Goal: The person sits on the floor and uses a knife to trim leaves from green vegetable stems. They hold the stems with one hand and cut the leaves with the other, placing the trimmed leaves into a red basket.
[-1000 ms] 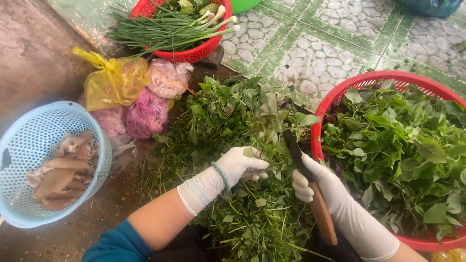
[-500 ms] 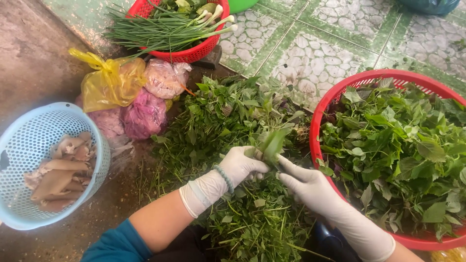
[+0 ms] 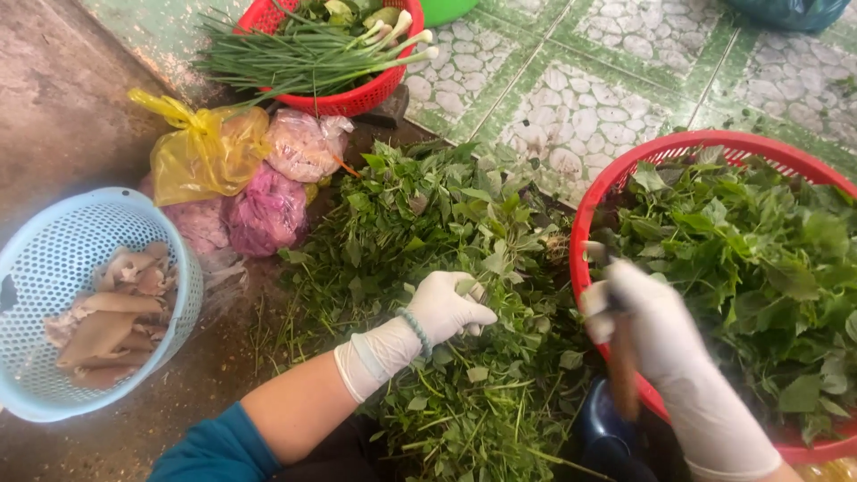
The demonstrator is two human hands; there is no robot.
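The person is working through a pile of loose leafy greens (image 3: 428, 295) heaped on the floor between the wall-side bags and the big red basket (image 3: 596, 192) at the right. The left hand (image 3: 446, 308), in a white glove, is pressing down into the heap with its fingers curled around a few stems, so it is closing on a small bunch rather than lying flat. The right hand (image 3: 656, 330), also gloved, is hovering over the near-left rim of the red basket, fist wrapped tight around the brown handle of a knife (image 3: 622, 361); the blade is hidden. This looks like the gathering step of trimming; the next move seemingly calls for lifting the bunch clear and bringing the knife to its stems.
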